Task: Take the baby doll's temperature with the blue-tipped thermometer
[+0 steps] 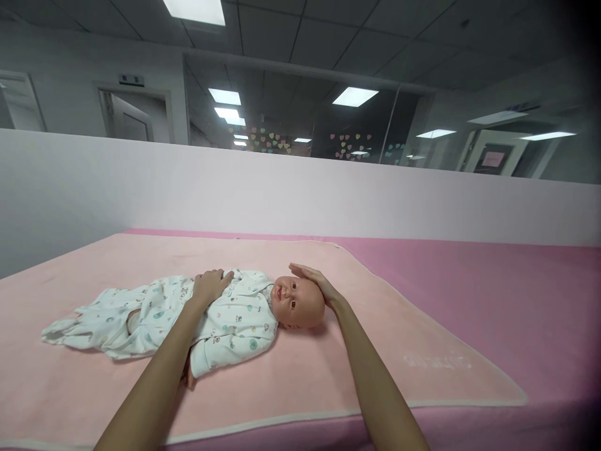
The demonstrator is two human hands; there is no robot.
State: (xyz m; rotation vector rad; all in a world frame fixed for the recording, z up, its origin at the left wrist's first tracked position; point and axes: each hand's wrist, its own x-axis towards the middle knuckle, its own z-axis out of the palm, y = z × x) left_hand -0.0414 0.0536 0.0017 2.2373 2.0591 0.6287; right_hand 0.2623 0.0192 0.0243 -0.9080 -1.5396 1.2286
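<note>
Baby doll (244, 313): laid on back across peach blanket (375, 376), near the middle of the view. Oriented with head (303, 302) to the right and garment legs to the left; face directed upward, eyes open. Dressed in white garment (237, 322) with small printed motifs; loosely creased along the lower part, with a gap near the legs. Near sleeve extended toward the front edge of the blanket, with small doll hand (190, 378) visible past the cuff.

Left hand (212, 287): open, palm down, laid across the belly area of the garment. Not closed around the doll. Contact beneath the palm hidden from view.

Right hand (315, 280): open and slightly cupped, set against the crown and far side of the head. Fingers together, extended along the far side toward the forehead; not closed in a grip.

Support: peach blanket with pale edging, spread over pink cover (469, 282). Marked with pale lettering near the right corner; too faint to read.

Surroundings: low white wall (282, 194) directly behind the pink cover. Beyond, dark glass panel (291, 119) with heart-shaped stickers (270, 139), lit ceiling panel (195, 9), door at left (134, 119) and door at right (493, 153) with pink sign (493, 158).
</note>
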